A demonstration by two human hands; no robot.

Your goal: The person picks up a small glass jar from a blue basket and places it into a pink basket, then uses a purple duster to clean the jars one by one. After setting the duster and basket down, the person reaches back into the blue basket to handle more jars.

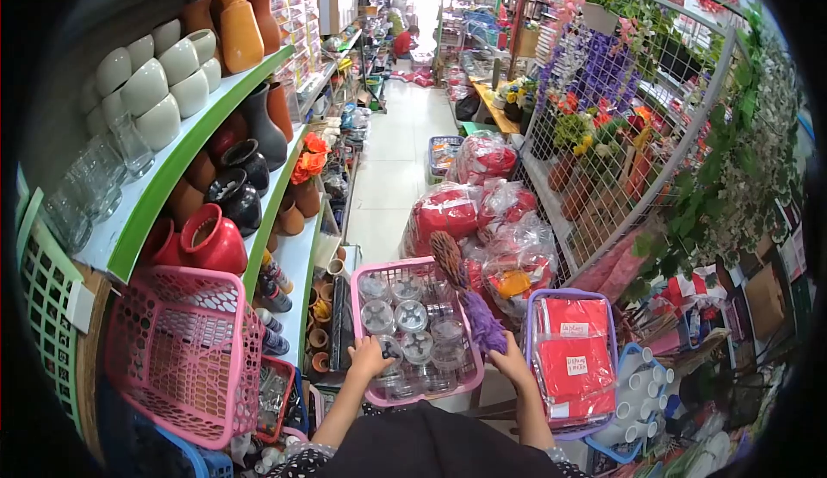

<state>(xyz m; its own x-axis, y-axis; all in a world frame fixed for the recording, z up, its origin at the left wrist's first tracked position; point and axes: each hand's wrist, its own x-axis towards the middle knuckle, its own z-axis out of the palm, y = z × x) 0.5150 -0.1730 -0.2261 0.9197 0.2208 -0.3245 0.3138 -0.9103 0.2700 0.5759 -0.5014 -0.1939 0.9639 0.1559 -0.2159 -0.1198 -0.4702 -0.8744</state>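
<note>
From the head camera, the left hand (369,359) closes its grip over the near-left rim of a pink basket (393,263) full of wrapped glass cups (412,316). The right hand (510,364) has its grip closed on the purple end of a feather duster (475,310), which lies slanted across the pink basket's right edge. A purple basket (568,292) holding red packets (575,366) stands just beside.

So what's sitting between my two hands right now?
In the head view, a pink basket of clear jars spans the stretch between left hand and right hand.
</note>
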